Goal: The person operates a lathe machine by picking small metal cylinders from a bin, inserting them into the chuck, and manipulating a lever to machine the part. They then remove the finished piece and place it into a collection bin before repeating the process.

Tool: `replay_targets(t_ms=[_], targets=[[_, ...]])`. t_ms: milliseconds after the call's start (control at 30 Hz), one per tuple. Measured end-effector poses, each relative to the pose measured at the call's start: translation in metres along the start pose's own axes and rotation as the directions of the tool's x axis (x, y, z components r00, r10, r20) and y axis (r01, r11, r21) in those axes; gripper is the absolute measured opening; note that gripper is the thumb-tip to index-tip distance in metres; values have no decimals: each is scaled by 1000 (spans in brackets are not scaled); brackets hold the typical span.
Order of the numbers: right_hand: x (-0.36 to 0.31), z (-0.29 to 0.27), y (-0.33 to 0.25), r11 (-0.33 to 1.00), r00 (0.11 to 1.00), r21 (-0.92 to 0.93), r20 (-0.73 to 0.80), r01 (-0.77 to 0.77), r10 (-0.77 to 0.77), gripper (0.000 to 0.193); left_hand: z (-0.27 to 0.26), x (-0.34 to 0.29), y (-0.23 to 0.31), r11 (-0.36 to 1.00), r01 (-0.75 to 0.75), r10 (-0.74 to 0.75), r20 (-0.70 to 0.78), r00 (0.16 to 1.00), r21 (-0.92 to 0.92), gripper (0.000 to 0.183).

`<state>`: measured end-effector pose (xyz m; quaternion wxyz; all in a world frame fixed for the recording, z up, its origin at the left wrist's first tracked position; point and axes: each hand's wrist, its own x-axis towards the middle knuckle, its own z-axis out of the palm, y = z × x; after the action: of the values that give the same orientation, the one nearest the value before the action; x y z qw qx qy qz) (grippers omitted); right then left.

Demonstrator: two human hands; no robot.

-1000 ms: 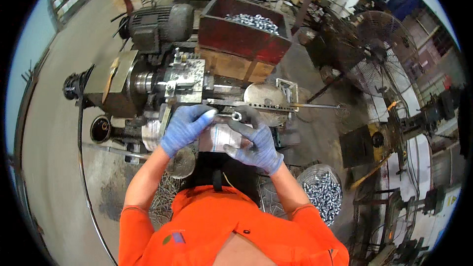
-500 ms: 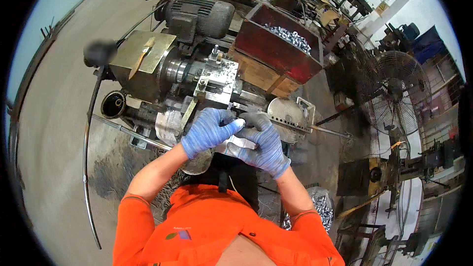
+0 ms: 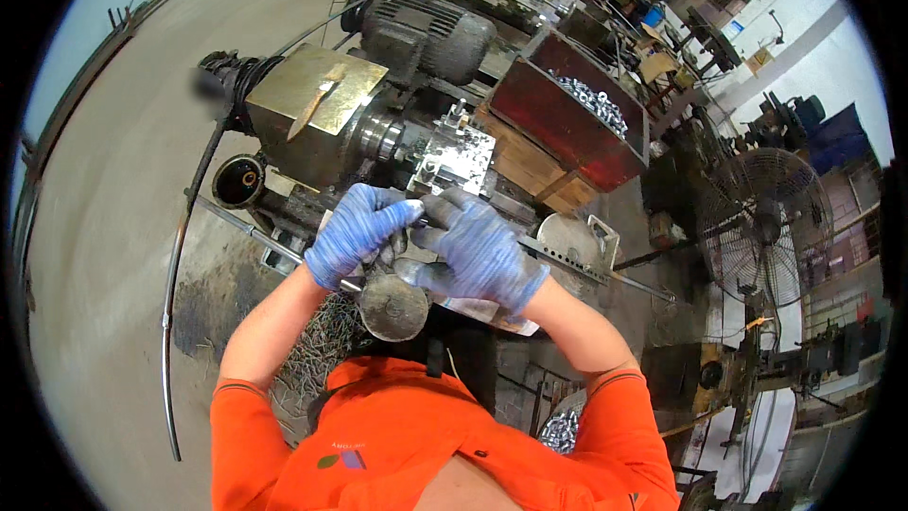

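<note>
Both hands wear blue knit gloves with dark, worn fingertips, and they meet in front of a lathe's metal tool slide (image 3: 456,159). My left hand (image 3: 361,232) is closed, its thumb and fingers pressed together towards the right hand. My right hand (image 3: 478,248) is curled, with its fingertips against the left's thumb. Whatever sits between the fingertips is hidden or too small to name. Beyond the hands is the shiny spindle chuck (image 3: 381,137). Just below them a round, grey metal disc (image 3: 393,307) shows.
A brush (image 3: 317,102) lies on the brass-coloured headstock cover (image 3: 352,87). Behind stands a motor (image 3: 430,36). A red bin (image 3: 558,118) holds small metal rings (image 3: 594,104). Metal shavings (image 3: 317,355) cover the floor at left; a large fan (image 3: 764,225) stands right.
The view has shifted, so the lathe sits further right. Both hands are further left against the machine, still together, and the grey disc below them is more exposed.
</note>
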<state>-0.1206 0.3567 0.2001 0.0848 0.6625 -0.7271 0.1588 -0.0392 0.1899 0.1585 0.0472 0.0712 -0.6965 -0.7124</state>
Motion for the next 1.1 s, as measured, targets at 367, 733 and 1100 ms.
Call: replay_targets(t_ms=[367,733,1100], targets=[[70,41,60,940,913,-279,300,-194,277,56,-165,-73,-5,782,111,295,-520,801,614,39],[99,93,100,910,871,-88,268,-405,413,58,-240,-228,-94,382,745,-22,-800,600,548,37],[117,91,100,848,774,-50,384,-527,504,57,-243,-211,-127,61,783,48,-786,617,619,28]])
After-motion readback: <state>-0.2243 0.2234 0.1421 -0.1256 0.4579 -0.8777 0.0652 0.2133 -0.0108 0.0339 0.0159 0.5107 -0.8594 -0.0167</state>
